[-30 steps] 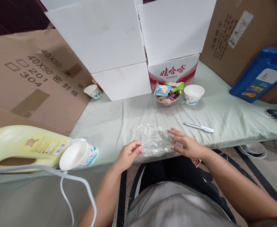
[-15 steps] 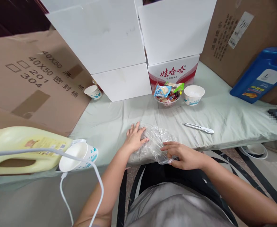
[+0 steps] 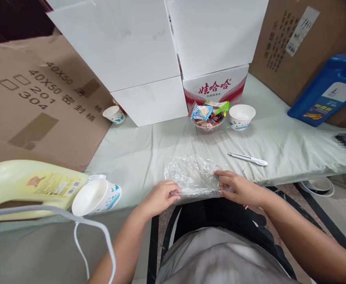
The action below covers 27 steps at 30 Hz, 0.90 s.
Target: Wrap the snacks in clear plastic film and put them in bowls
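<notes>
At the far left a pale yellow plastic jug point(image 3: 28, 187) lies on its side on the table point(image 3: 137, 154), which is covered with a light green cloth, and a white paper cup with blue print point(image 3: 97, 196) lies tipped over against the jug's mouth; a grey cable point(image 3: 81, 232) loops below them. Behind stands a large brown cardboard panel point(image 3: 39, 98) with printed characters, with a small paper cup point(image 3: 114, 114) upright at its foot beside smooth white foam boxes point(image 3: 122, 51). The left hand point(image 3: 161, 196) has its grip pressed together, fingertips pinching the near left edge of a crinkled clear plastic bag point(image 3: 190, 175) that lies flat at the table's front edge. The right hand point(image 3: 239, 188) curls its grip over the bag's near right corner, pinching the film there. Farther back sit a glass bowl of wrapped snacks point(image 3: 209, 115) and, just beside it, an upright white paper bowl point(image 3: 242, 116), both before a red and white carton point(image 3: 216, 87). A slim white pen-like tool point(image 3: 248, 159) lies right of the bag, apart from it. At the far right a glossy blue plastic bottle point(image 3: 328, 90) leans against a brown carton point(image 3: 297, 39).
</notes>
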{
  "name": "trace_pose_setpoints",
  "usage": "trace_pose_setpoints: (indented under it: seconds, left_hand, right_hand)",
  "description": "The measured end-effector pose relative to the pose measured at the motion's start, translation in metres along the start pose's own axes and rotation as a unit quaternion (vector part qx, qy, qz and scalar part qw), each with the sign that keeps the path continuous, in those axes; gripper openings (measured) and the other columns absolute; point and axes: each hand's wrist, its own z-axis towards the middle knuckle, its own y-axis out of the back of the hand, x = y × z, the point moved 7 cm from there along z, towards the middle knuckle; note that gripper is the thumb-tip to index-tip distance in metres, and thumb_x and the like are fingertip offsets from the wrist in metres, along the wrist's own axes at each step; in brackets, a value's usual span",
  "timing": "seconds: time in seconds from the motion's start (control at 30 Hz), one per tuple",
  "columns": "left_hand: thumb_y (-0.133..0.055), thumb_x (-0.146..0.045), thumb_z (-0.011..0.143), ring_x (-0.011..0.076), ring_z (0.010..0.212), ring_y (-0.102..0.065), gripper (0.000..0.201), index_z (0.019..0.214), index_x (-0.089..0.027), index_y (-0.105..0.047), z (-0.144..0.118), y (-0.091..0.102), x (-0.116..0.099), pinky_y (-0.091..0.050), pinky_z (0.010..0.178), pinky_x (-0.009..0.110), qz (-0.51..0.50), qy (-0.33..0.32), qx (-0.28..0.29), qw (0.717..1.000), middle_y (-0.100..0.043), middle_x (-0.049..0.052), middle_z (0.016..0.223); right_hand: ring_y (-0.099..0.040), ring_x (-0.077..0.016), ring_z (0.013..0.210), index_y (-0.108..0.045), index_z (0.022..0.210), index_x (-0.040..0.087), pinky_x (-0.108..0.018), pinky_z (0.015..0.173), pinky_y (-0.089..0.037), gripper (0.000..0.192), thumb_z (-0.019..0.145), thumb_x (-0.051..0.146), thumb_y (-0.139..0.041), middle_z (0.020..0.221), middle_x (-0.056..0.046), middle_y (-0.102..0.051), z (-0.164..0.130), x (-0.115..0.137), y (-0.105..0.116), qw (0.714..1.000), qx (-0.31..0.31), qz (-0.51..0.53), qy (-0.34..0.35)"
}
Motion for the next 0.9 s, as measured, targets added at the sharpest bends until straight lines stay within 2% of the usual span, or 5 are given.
trace_pose_setpoints:
  seconds: [0.2,0.4,0.6,0.73,0.9]
  left_hand:
    - [-0.053,-0.029,0.084,0.0156,0.065,-0.065,0.011,0.084,-0.020,-0.059,-0.016,0.004,0.002,-0.051,0.065,0.028,-0.246,0.096,0.100,0.959,-0.065,-0.001,0.068]
    - [-0.055,-0.025,0.083,0.0233,0.115,-0.057,0.011,0.080,-0.020,-0.064,0.021,0.012,-0.001,-0.048,0.095,0.040,-0.073,-0.023,-0.035,0.996,-0.062,0.009,0.124]
    - [-0.057,-0.017,0.080,0.0265,0.130,-0.043,0.009,0.078,-0.021,-0.064,0.030,-0.014,0.009,-0.040,0.105,0.047,0.003,-0.031,0.013,0.999,-0.055,0.004,0.138]
    - [-0.056,-0.018,0.080,0.0260,0.123,-0.050,0.008,0.078,-0.021,-0.064,0.024,-0.010,0.011,-0.044,0.100,0.045,-0.049,-0.015,-0.021,0.998,-0.059,0.007,0.131]
    - [-0.058,-0.025,0.078,0.0207,0.099,-0.062,0.008,0.079,-0.019,-0.063,0.020,0.003,0.014,-0.048,0.091,0.037,-0.179,0.006,-0.094,0.979,-0.067,0.008,0.103]
  right_hand:
    - [-0.067,-0.0212,0.101,-0.059,0.085,0.022,-0.037,0.084,-0.055,0.007,0.089,0.026,-0.055,0.119,-0.007,-0.067,-0.021,-0.010,0.015,0.995,0.009,0.085,-0.060]
    - [-0.058,-0.0233,0.119,-0.066,0.107,0.021,-0.040,0.099,-0.049,0.042,0.099,0.048,-0.035,0.127,-0.010,-0.063,-0.001,-0.019,0.015,0.996,-0.034,0.083,-0.013]
    - [-0.069,-0.0219,0.088,-0.046,0.140,0.014,-0.043,0.091,-0.052,0.056,0.093,0.044,-0.048,0.154,-0.022,-0.029,0.008,-0.076,0.023,0.957,-0.181,0.032,-0.226]
    - [-0.067,-0.0224,0.090,-0.059,0.123,0.017,-0.042,0.084,-0.054,0.046,0.095,0.049,-0.041,0.135,-0.017,-0.054,-0.003,-0.062,0.034,0.955,-0.247,0.076,-0.148]
    - [-0.056,-0.0287,0.121,-0.053,0.133,0.022,-0.045,0.100,-0.048,0.069,0.079,0.065,-0.062,0.131,-0.012,-0.059,-0.015,-0.014,0.023,0.990,-0.077,0.108,0.047]
